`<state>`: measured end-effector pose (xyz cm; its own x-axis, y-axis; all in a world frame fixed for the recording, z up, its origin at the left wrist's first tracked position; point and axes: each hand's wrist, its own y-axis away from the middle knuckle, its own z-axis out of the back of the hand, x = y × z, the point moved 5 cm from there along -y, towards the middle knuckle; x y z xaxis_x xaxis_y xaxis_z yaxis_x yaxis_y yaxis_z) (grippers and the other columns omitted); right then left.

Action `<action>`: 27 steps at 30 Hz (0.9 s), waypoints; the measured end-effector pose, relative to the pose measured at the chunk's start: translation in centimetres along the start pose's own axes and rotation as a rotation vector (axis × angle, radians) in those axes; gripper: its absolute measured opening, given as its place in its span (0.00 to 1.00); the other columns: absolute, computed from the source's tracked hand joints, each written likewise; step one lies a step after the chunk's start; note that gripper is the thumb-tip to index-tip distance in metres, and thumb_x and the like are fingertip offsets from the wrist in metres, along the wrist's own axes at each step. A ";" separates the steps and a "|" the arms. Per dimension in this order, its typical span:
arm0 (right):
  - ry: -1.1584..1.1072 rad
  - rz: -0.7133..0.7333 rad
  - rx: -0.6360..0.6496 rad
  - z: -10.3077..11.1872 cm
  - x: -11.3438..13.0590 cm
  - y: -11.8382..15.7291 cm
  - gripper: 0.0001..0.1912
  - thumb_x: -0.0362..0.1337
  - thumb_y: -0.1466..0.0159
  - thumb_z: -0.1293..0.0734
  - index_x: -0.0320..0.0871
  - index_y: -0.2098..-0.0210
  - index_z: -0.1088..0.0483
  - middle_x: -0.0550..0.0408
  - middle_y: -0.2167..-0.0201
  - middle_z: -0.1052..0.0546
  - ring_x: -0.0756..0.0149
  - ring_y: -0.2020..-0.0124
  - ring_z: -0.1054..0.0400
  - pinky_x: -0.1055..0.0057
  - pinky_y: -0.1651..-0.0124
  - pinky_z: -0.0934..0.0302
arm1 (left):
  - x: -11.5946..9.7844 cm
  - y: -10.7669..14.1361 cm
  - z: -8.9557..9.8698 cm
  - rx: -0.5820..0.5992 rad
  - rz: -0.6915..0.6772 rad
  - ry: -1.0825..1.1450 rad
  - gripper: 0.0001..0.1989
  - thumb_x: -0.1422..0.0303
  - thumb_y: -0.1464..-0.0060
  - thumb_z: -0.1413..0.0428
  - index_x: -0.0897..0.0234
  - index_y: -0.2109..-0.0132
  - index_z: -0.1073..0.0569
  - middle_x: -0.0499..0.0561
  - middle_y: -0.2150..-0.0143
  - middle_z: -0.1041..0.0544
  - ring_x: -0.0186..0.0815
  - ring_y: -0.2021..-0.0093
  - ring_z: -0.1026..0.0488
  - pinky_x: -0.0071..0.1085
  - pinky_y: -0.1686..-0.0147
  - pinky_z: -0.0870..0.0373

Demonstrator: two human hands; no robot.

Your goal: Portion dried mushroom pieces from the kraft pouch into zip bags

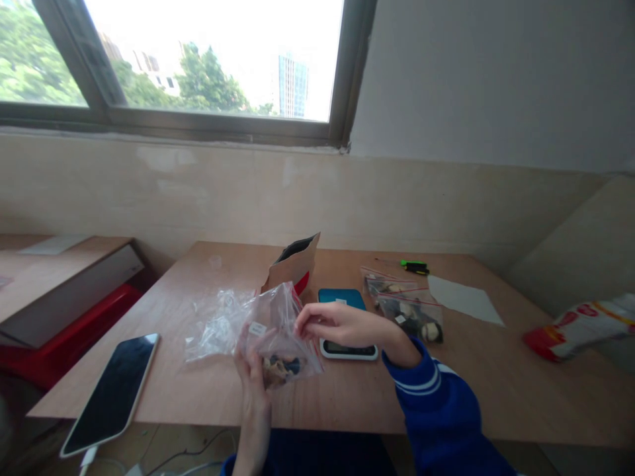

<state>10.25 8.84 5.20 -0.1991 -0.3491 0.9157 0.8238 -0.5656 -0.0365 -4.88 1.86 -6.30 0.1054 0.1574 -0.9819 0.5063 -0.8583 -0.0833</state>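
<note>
Two bare hands hold a small clear zip bag (280,334) above the near table edge (347,416). Left hand (254,383) grips its lower part from beneath; right hand (327,324) pinches the top seal. It looks light, limp and slippery, with small dark pieces sagging at the bottom. Beyond lie a blue scale (344,324), an open kraft pouch (292,264) and more filled bags (407,307).

The right arm wears a bright blue sleeve (441,410) with white-striped cuff; the left forearm is bare.
</note>
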 end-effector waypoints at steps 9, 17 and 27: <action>0.185 -0.022 0.008 -3.5 -1.9 -1.4 0.12 0.42 0.42 0.28 0.41 0.64 0.29 0.57 0.66 0.24 0.69 0.65 0.30 0.74 0.61 0.37 | -1.9 1.6 -1.0 0.049 -0.051 -0.189 0.29 0.52 0.37 0.59 0.54 0.33 0.48 0.51 0.28 0.53 0.40 0.30 0.55 0.40 0.33 0.55; 0.193 -0.029 -0.003 -4.9 -3.2 -1.3 0.15 0.42 0.41 0.29 0.43 0.57 0.32 0.56 0.62 0.24 0.65 0.62 0.29 0.72 0.60 0.36 | -1.8 1.7 -1.2 0.064 -0.001 -0.122 0.28 0.52 0.38 0.56 0.52 0.34 0.44 0.51 0.31 0.44 0.41 0.32 0.48 0.41 0.33 0.52; -0.077 -0.061 -0.115 -2.4 -2.3 0.1 0.14 0.40 0.42 0.28 0.40 0.59 0.29 0.55 0.66 0.24 0.68 0.65 0.29 0.71 0.59 0.34 | -1.5 0.9 -0.6 -0.010 -0.035 -0.028 0.28 0.53 0.39 0.54 0.54 0.35 0.42 0.50 0.30 0.46 0.39 0.30 0.52 0.40 0.33 0.53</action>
<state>9.53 7.81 2.19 -0.2017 -0.2556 0.9455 0.7442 -0.6676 -0.0217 -4.07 1.17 -4.79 0.0640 0.1733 -0.9828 0.5181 -0.8475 -0.1157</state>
